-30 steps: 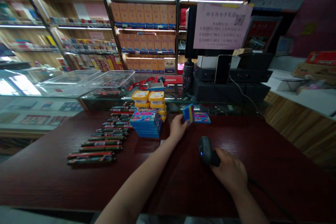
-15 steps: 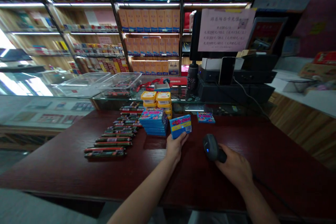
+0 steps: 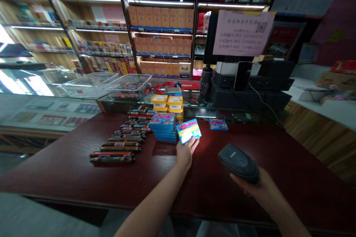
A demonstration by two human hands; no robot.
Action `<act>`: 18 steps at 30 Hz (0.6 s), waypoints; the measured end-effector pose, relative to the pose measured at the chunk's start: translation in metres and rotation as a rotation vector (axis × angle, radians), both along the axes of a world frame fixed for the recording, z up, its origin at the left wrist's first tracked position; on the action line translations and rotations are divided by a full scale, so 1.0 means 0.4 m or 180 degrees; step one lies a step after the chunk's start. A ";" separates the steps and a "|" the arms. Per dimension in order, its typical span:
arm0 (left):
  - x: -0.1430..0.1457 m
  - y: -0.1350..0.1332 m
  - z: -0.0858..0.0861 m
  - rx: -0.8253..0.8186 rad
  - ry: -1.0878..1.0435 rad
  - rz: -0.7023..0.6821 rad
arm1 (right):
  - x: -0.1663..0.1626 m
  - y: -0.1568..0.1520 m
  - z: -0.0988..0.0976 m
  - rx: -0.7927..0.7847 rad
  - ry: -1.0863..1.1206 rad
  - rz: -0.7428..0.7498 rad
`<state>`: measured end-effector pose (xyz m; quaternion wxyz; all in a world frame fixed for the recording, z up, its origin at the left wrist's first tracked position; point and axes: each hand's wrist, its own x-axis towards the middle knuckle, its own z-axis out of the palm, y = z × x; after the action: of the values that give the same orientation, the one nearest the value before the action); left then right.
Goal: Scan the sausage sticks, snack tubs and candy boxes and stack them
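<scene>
My left hand [image 3: 185, 152] grips a small blue card pack [image 3: 188, 131] by its lower edge and holds it up above the dark red counter [image 3: 69, 170], its printed face lit brightly. My right hand [image 3: 257, 189] is wrapped round a black barcode scanner [image 3: 238, 162], whose head points left toward the pack. Just behind the pack stands a stack of the same blue packs [image 3: 164, 127]. One more blue pack [image 3: 218, 124] lies flat on the counter to the right.
A row of several pens [image 3: 122, 142] lies left of the stack. Yellow tubs [image 3: 167, 102] sit behind it. Clear trays [image 3: 126, 85] rest on a glass case. A black till unit [image 3: 250, 89] with a paper notice [image 3: 242, 33] stands at the back right.
My left hand drew the blue pack back from beside the flat pack and turned its face toward the scanner. My right hand tipped the scanner up and aimed it left; the pack is now lit.
</scene>
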<state>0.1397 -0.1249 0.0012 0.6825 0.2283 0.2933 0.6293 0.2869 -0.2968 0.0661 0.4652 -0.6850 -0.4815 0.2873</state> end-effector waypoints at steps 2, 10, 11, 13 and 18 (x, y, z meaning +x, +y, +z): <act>0.003 0.001 0.000 0.0006 -0.0032 0.0017 | -0.001 -0.002 0.002 0.0001 0.0024 0.0034; -0.007 -0.003 -0.004 0.0055 -0.0037 -0.0061 | 0.020 0.018 -0.012 0.0204 -0.0532 0.0106; -0.008 -0.004 -0.003 0.0053 -0.0029 -0.0064 | 0.026 0.025 -0.014 0.0195 -0.0772 0.0055; -0.007 -0.005 -0.002 0.0043 -0.0019 -0.0073 | 0.034 0.043 -0.017 -0.0034 -0.1466 -0.0152; -0.004 -0.009 0.000 0.0101 0.0079 -0.0114 | 0.027 0.098 -0.036 -0.0741 -0.2787 -0.0554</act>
<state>0.1379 -0.1285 0.0011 0.6862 0.2522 0.2876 0.6187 0.2978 -0.2577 0.0517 0.1604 -0.8274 -0.5379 -0.0170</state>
